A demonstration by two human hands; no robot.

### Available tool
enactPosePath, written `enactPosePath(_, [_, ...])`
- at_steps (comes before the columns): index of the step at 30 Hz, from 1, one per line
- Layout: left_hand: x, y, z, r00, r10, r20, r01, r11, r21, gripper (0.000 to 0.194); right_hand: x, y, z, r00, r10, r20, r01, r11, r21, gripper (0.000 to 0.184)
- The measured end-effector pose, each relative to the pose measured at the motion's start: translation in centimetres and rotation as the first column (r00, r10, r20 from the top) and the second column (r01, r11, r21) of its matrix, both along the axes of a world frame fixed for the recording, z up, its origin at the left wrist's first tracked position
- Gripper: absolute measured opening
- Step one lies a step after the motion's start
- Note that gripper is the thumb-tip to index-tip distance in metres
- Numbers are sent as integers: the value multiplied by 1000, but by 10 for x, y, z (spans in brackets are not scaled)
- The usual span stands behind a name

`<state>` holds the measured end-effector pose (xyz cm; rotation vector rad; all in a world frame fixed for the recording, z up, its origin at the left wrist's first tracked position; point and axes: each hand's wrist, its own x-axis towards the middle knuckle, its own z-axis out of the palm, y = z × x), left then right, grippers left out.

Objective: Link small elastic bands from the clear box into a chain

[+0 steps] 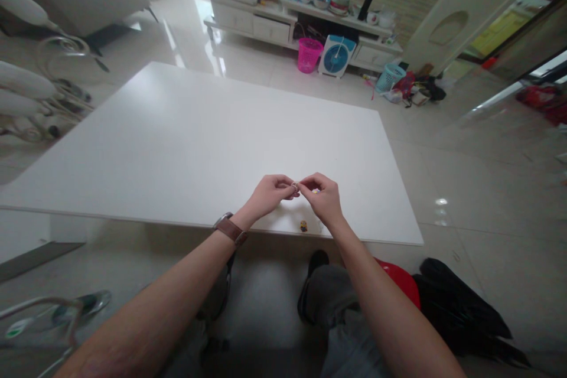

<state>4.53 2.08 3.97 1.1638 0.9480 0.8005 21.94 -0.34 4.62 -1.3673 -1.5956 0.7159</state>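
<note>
My left hand, with a brown-strapped watch on its wrist, is closed in a pinch just above the white table. Fingertip to fingertip with it, my right hand is also pinching. Between them shows a small thin loop, too small to name surely. A small colourful piece peeks out under my right fingers; whether it joins the loop I cannot tell. Near the table's front edge, below my hands, stands a little yellow and dark figurine. A faint clear scrap lies beside my right wrist.
Beyond the table, a pink basket and a blue-and-white fan stand by a white cabinet. To the right, a blue basket sits among clutter. A red stool and black bag are beside my right leg.
</note>
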Motion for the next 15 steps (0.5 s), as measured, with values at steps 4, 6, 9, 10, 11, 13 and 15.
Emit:
enactPosePath(4, [1,0,-4,999,-23,34,23,1000,-15,32,-1,0,-1,1000,3,19,-3,1000,12,14])
enactPosePath(6, [1,0,-4,999,-28,41,29,999,-20,31,-1,0,-2,1000,10,16,-10,1000,15,13])
enactPosePath(9, [1,0,-2,998,-31,51,33,999,-36,30,0,1,-4,1000,18,2,-18,1000,21,12])
enactPosePath(10, [1,-1,-1,998,-32,53,34,998,-44,30,0,1,-5,1000,16,-3,-16,1000,21,11])
enactPosePath(11, [1,-1,0,998,-32,55,34,998,-53,30,0,1,-5,1000,12,-6,-12,1000,20,11])
enactPosePath(13, [1,-1,2,998,-31,63,35,997,-70,31,0,1,-6,1000,7,-11,-7,1000,13,11])
enactPosePath(15, [1,-2,3,997,-34,75,40,996,-84,32,0,1,-6,1000,3,-15,-3,1000,1,11])
